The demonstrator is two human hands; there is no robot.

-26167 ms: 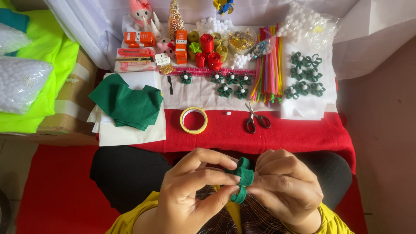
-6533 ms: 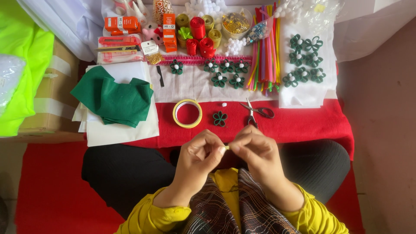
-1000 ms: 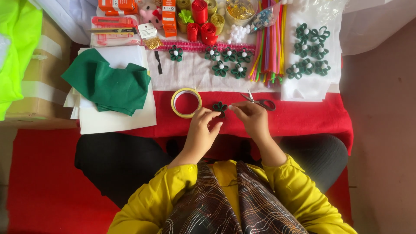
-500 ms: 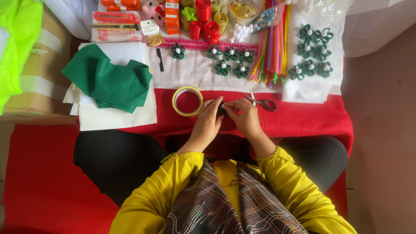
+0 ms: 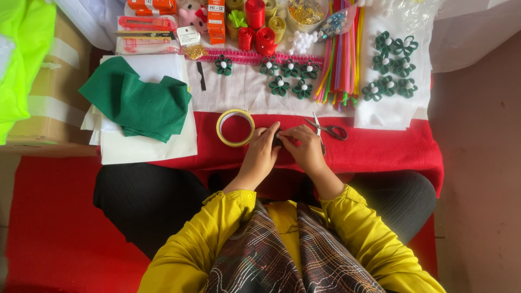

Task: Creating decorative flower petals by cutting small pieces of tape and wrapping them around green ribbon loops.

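Hands: 2, left hand + right hand, meeting on the red cloth.
Grip L: fingers pressed together onto a small dark piece; piece mostly hidden, can't tell its shape.
Grip R: fingertips pinched on same dark piece from the other side.
Pose: both wrists low, palms down, forearms in yellow sleeves angling in toward each other; knuckles nearly touching.
Dark piece: between the 2 grips, resting on red cloth.
Tape ring: 1, yellow, flat, just left of L grip.
Scissors: 1 pair, red handles, just beyond R grip, handles to the right.
Green flowers near: 6 w/ white centres on white sheet beyond the grips; 1 sits apart to the left.
Green flowers far: 7 approx, on white sheet far right of the grips.
Green felt: 1 folded pile on white paper stack, well left of grips.
Pipe cleaners: 1 multicolour bundle, beyond R grip; count not readable.
Ribbon rolls: 3 red, 2-3 gold, far side of worktop.
Clear tub: 1, holds gold bits, far side.
White pompoms: small loose heap below tub.
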